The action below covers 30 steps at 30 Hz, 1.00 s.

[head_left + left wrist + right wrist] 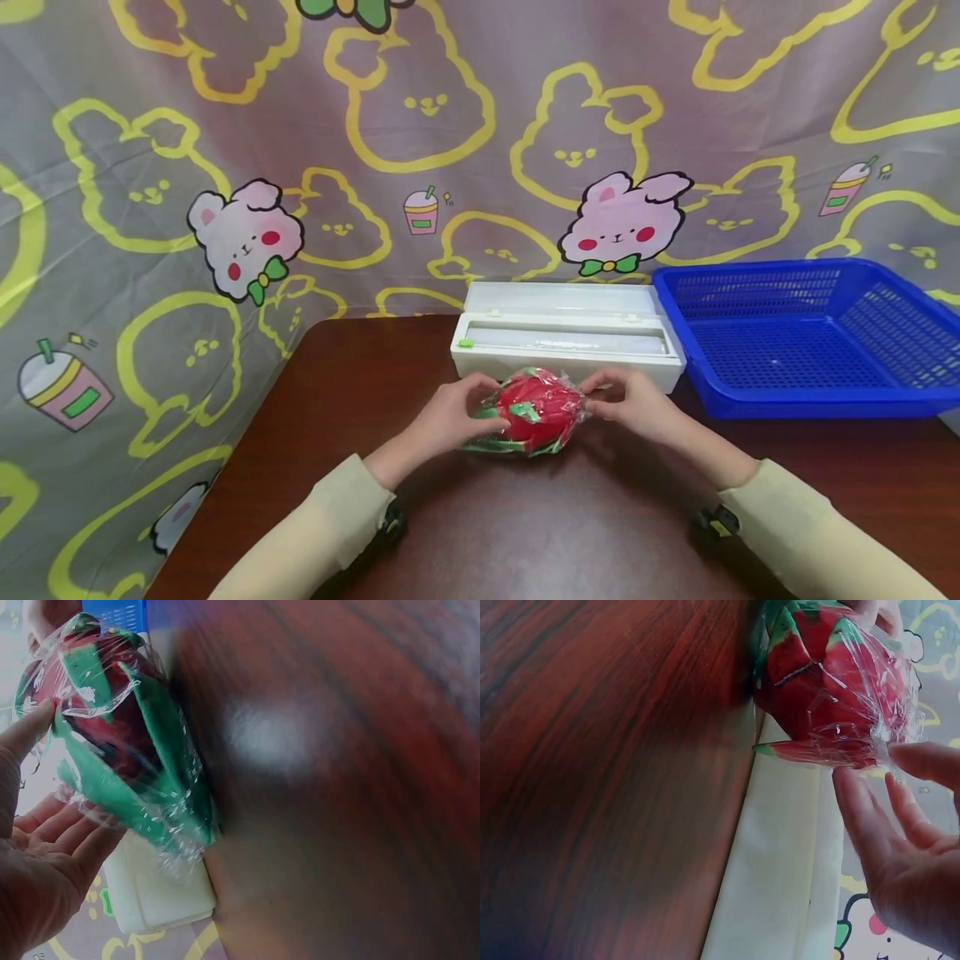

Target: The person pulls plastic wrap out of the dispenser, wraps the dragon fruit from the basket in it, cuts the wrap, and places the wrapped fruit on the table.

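Observation:
A red dragon fruit point(542, 408) with green scales lies on its side on the table, wrapped in clear cling film point(877, 724). My left hand point(453, 412) holds its left end, thumb on the near side and fingers on the far side. At the other end, the thumb and fingertips of my right hand point(637, 406) pinch the gathered film. The left wrist view shows loose, crinkled film around the green scale tips. Directly behind the fruit stands a white cling film box point(495, 363), its lid raised and a film roll point(555, 339) inside.
A blue plastic basket point(817, 406) stands at the back right, beside the box. Dark reddish-brown wood forms the table point(555, 525). Behind it hangs a grey curtain point(480, 192) with yellow and pink cartoon prints.

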Available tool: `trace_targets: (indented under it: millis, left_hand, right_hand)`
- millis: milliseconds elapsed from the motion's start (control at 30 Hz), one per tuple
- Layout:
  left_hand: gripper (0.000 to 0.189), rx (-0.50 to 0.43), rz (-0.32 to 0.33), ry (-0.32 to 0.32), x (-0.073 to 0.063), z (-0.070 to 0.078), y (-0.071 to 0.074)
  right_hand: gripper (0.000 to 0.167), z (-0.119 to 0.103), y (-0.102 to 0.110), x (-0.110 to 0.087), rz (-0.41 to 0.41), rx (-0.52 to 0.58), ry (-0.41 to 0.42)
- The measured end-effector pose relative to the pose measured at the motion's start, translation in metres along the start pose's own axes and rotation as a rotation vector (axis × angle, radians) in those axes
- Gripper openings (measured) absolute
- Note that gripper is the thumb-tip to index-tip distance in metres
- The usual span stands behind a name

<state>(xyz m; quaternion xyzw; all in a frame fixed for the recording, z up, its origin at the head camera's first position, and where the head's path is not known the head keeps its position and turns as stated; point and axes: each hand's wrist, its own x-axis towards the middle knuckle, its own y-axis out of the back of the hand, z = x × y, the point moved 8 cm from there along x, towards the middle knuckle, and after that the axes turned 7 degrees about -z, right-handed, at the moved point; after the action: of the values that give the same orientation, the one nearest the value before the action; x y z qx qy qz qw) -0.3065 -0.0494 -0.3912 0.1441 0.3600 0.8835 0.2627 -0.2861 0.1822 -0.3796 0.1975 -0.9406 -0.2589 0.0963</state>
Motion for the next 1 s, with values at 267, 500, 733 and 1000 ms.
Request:
trace_targets:
  millis: [267, 500, 733, 1000]
  left_hand:
    - [0.042, -0.052, -0.006, -0.023, 0.003, 0.001, -0.001]
    - [0.033, -0.065, 0.009, -0.058, 0.002, 0.004, 0.000]
    - [0.032, -0.077, 0.020, -0.043, 0.003, 0.002, 0.000]
    - [0.060, -0.029, -0.053, -0.028, 0.005, 0.001, -0.003]
  right_hand:
    - [0.042, -0.007, -0.006, -0.002, -0.067, 0.048, 0.031]
    - [0.043, 0.000, -0.007, 0.009, 0.021, 0.012, -0.072]
    - [0.020, -0.005, 0.000, 0.019, 0.165, 0.012, -0.050]
    - [0.011, -0.015, -0.002, 0.020, 0.215, -0.153, 0.016]
